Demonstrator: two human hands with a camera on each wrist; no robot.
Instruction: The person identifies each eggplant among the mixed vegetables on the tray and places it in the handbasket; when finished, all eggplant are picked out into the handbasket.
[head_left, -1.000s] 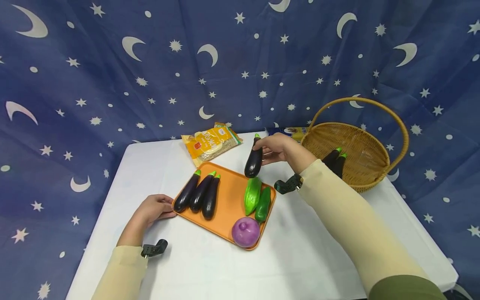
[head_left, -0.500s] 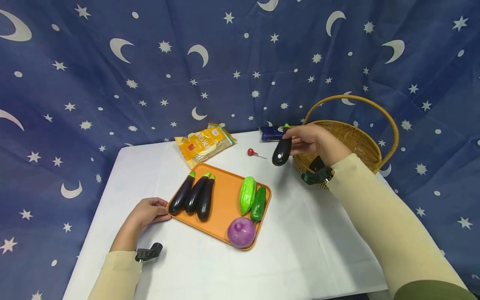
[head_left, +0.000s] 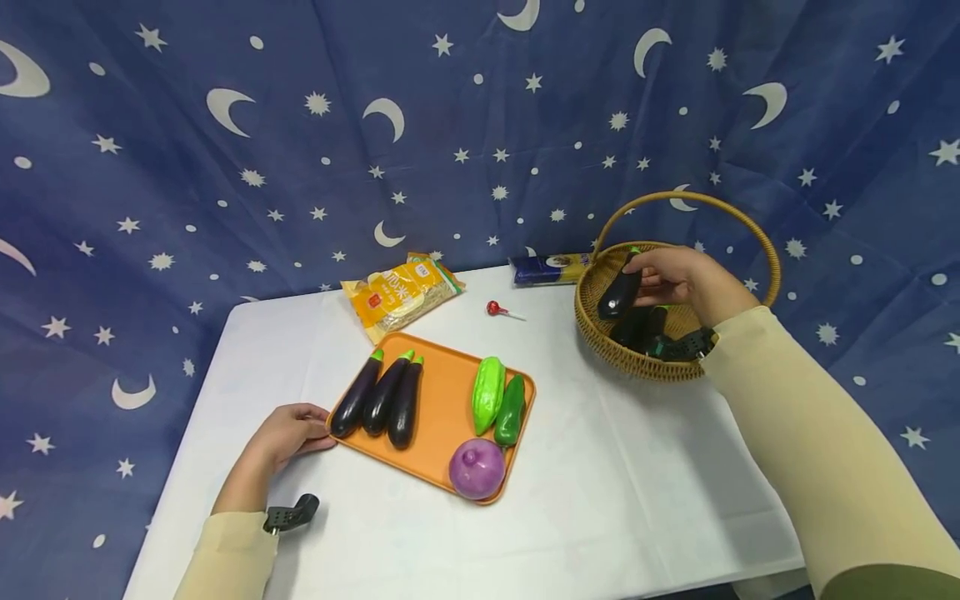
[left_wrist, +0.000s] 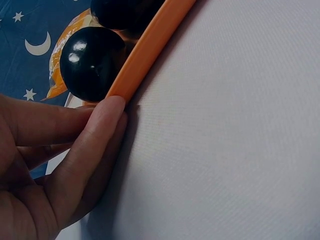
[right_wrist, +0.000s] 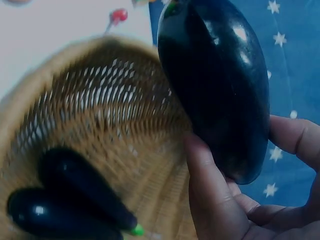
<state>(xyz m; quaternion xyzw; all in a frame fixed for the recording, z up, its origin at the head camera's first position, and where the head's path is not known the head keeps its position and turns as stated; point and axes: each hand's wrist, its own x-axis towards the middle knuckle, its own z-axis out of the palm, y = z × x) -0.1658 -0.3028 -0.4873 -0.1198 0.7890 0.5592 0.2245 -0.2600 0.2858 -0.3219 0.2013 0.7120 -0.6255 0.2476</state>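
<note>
My right hand (head_left: 678, 279) pinches a dark eggplant (head_left: 618, 295) between thumb and fingers, over the inside of the wicker basket (head_left: 618, 358). In the right wrist view this eggplant (right_wrist: 215, 85) is tilted, above two more eggplants (right_wrist: 75, 187) lying in the basket. At the left corner of the orange tray (head_left: 446, 375), my left hand (head_left: 288, 435) holds the edge; the left wrist view shows the fingertips on the tray's rim (left_wrist: 150, 42). Three eggplants (head_left: 381, 402) lie side by side on the tray, across from a light-green ridged vegetable (head_left: 488, 395), a green pepper (head_left: 510, 410) and a purple onion (head_left: 477, 469).
Behind the tray lies a yellow grain bag (head_left: 401, 292). A red lollipop (head_left: 493, 308) and a blue-and-yellow packet (head_left: 551, 268) are near the back edge of the white table (head_left: 600, 500). The basket's tall handle (head_left: 690, 197) arches over its opening.
My right hand has carried the eggplant rightward from above the tray to over the basket, uncovering the lollipop. My left hand stays at the tray corner. The head view has shifted slightly.
</note>
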